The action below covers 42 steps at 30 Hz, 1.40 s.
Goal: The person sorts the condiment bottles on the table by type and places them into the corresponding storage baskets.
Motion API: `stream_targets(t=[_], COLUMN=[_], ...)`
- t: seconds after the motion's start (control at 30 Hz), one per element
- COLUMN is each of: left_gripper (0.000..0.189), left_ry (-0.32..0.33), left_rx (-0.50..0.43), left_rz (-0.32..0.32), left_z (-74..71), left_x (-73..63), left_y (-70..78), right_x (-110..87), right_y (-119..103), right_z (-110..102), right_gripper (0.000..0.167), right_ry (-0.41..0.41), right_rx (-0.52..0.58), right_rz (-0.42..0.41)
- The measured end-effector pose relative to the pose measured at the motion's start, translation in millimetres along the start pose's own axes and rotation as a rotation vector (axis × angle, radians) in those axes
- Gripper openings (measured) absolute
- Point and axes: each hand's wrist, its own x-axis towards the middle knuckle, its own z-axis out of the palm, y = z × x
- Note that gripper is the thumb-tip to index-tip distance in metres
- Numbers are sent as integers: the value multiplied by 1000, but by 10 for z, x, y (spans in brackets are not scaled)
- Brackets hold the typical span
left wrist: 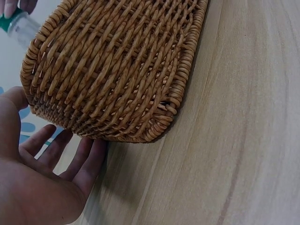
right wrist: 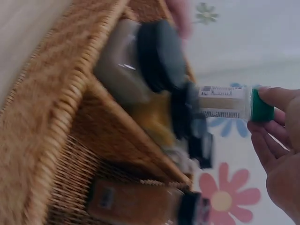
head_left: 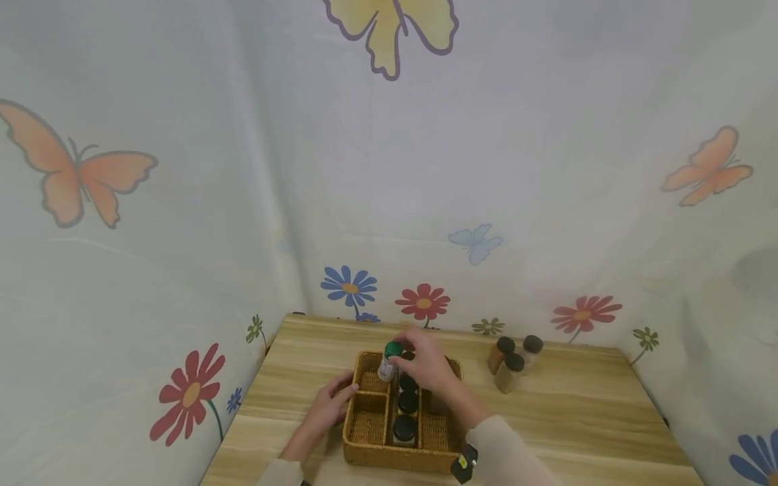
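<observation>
A wicker basket (head_left: 381, 456) with several compartments sits on the wooden table. My left hand (head_left: 331, 406) grips its left side, with the thumb at the rim and the fingers (left wrist: 84, 164) against the outer wall. In my right hand (head_left: 425, 361) is a small clear spice jar (right wrist: 225, 101) with a green cap (head_left: 393, 349), pinched at the cap. The jar is tilted over the far-left compartment. Black-lidded jars (head_left: 404, 427) line the middle column. An orange-brown jar (right wrist: 136, 204) lies within the basket in the right wrist view.
Behind the basket, to the right, three dark-capped spice jars (head_left: 509, 372) stand close together on the wooden table (head_left: 577, 425). A pale curtain (head_left: 462, 169) printed with flowers and butterflies hangs around the table's back and sides.
</observation>
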Motion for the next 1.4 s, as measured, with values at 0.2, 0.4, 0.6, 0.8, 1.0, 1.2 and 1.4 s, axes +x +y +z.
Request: stream_targets(t=[0.2, 0.4, 0.6, 0.8, 1.0, 1.2, 1.4], left_gripper=[63, 61, 61, 62, 62, 62, 61], left_ry=[-3, -15, -21, -22, -41, -48, -15], left_rx=[20, 30, 40, 31, 29, 26, 25], left_rz=[2, -14, -24, -30, -32, -19, -8], left_z=[-4, -3, 2, 10, 9, 7, 11], left_x=[23, 15, 8, -5, -12, -7, -8], left_y=[-5, 3, 0, -8, 3, 17, 18], right_x=[80, 87, 46, 18, -24, -91, -211], right_y=[0, 61, 155, 170, 143, 82, 217], right_z=[231, 437, 610, 690, 705, 486, -44], right_gripper=[28, 27, 30, 29, 30, 40, 43], right_ry=[0, -57, -108, -118, -110, -150, -93], right_rx=[-10, -71, -124, -196, -266, -211, -130], right_rz=[-22, -6, 23, 35, 34, 20, 54])
